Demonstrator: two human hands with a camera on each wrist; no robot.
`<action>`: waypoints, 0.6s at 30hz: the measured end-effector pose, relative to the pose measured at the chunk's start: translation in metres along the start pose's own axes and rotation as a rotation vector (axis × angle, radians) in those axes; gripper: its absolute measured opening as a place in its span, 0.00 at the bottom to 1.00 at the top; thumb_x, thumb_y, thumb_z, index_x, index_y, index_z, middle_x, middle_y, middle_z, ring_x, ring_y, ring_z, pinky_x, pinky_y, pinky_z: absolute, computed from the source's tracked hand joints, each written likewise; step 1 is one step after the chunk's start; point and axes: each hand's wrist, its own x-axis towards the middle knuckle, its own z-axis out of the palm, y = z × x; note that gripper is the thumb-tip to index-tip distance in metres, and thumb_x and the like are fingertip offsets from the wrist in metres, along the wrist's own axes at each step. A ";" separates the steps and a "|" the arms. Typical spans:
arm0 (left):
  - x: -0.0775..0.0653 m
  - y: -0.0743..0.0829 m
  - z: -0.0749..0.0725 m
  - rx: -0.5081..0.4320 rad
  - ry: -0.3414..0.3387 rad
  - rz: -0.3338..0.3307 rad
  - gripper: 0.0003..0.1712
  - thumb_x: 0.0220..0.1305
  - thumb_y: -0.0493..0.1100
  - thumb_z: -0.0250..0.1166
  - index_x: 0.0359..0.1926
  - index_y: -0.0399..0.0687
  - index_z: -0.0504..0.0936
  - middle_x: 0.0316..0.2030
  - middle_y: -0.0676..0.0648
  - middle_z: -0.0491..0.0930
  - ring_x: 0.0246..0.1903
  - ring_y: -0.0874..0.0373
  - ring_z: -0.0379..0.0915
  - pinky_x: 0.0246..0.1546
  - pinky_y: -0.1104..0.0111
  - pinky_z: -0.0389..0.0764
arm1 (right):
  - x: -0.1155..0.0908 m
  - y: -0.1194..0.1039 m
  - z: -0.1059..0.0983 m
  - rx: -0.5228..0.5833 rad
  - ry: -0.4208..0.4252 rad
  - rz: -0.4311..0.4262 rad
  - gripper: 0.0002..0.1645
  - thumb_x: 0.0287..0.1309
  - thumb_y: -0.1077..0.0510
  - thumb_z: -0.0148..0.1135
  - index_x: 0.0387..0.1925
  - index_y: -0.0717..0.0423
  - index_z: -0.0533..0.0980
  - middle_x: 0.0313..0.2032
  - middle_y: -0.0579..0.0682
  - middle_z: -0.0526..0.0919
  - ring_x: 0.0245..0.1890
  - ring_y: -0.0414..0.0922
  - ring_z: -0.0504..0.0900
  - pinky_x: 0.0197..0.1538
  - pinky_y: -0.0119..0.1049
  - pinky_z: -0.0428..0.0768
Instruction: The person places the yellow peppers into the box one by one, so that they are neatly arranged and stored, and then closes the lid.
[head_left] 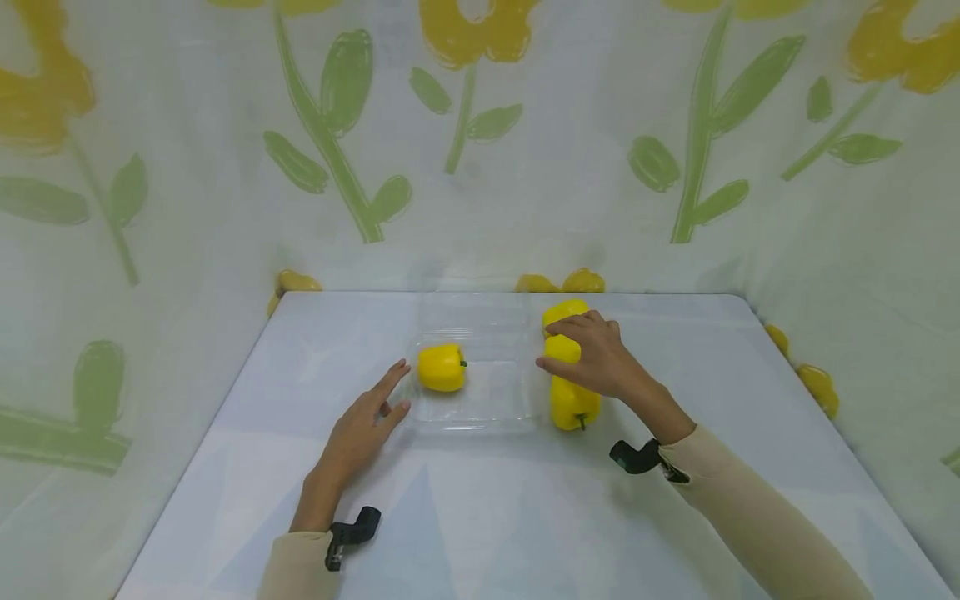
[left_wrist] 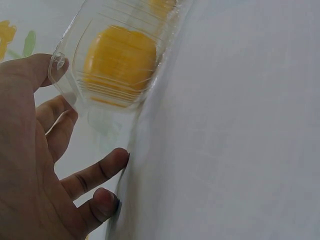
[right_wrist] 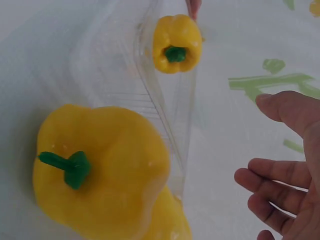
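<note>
A yellow bell pepper (head_left: 441, 368) with a green stem lies on its side in the left part of a clear plastic container (head_left: 495, 423). At the container's left edge is my left hand (head_left: 363, 429), fingers extended, with fingertips at the rim (left_wrist: 75, 97). To the container's right, more yellow bell peppers (head_left: 574, 404) stand in a row, partly hidden by my right hand (head_left: 596, 354). That hand hovers over the row with its fingers apart. In the right wrist view nothing sits between its fingers (right_wrist: 280, 177); a large pepper (right_wrist: 102, 167) fills the near left.
The container's clear raised back part (head_left: 472, 310) reaches the far edge of the white table (head_left: 660, 333). A curtain with printed flowers (head_left: 570, 192) hangs behind and at both sides. Black wrist cameras (head_left: 636, 457) stick out from both wrists.
</note>
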 end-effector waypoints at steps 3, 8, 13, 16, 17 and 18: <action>0.001 0.000 0.001 -0.001 0.002 0.003 0.35 0.75 0.62 0.52 0.78 0.70 0.55 0.75 0.65 0.54 0.35 0.57 0.66 0.28 0.62 0.67 | -0.007 0.002 -0.001 -0.001 0.008 0.018 0.31 0.56 0.41 0.72 0.56 0.55 0.81 0.55 0.54 0.82 0.56 0.54 0.68 0.49 0.52 0.58; 0.002 0.000 0.000 -0.011 0.002 -0.002 0.35 0.75 0.61 0.53 0.78 0.70 0.55 0.75 0.64 0.56 0.35 0.56 0.66 0.28 0.62 0.67 | -0.015 0.004 -0.001 -0.016 0.031 0.034 0.33 0.56 0.41 0.72 0.57 0.56 0.80 0.55 0.55 0.82 0.55 0.54 0.69 0.50 0.53 0.59; 0.002 0.001 0.000 -0.004 -0.002 -0.009 0.35 0.75 0.60 0.53 0.78 0.70 0.55 0.75 0.63 0.55 0.35 0.57 0.66 0.28 0.62 0.67 | -0.025 0.009 0.000 -0.027 0.023 0.081 0.34 0.57 0.41 0.71 0.57 0.59 0.80 0.56 0.57 0.81 0.56 0.55 0.69 0.50 0.54 0.59; 0.001 0.001 0.000 0.002 -0.001 -0.005 0.35 0.75 0.59 0.54 0.78 0.69 0.55 0.76 0.62 0.55 0.35 0.57 0.65 0.29 0.62 0.66 | -0.032 0.011 0.004 -0.032 0.028 0.129 0.35 0.56 0.40 0.71 0.57 0.59 0.79 0.57 0.58 0.80 0.58 0.56 0.68 0.52 0.55 0.59; 0.000 0.000 0.000 0.010 -0.003 -0.006 0.35 0.75 0.58 0.54 0.78 0.69 0.55 0.76 0.61 0.55 0.35 0.57 0.65 0.28 0.63 0.66 | -0.035 0.011 0.006 -0.032 0.028 0.147 0.35 0.56 0.40 0.71 0.57 0.59 0.79 0.57 0.58 0.80 0.58 0.56 0.68 0.52 0.55 0.59; -0.002 0.000 -0.001 0.014 -0.004 -0.007 0.35 0.75 0.57 0.55 0.78 0.68 0.55 0.76 0.60 0.55 0.35 0.57 0.65 0.28 0.63 0.66 | -0.037 0.010 0.008 -0.036 0.028 0.162 0.36 0.56 0.39 0.71 0.57 0.59 0.80 0.57 0.58 0.80 0.58 0.56 0.68 0.53 0.56 0.59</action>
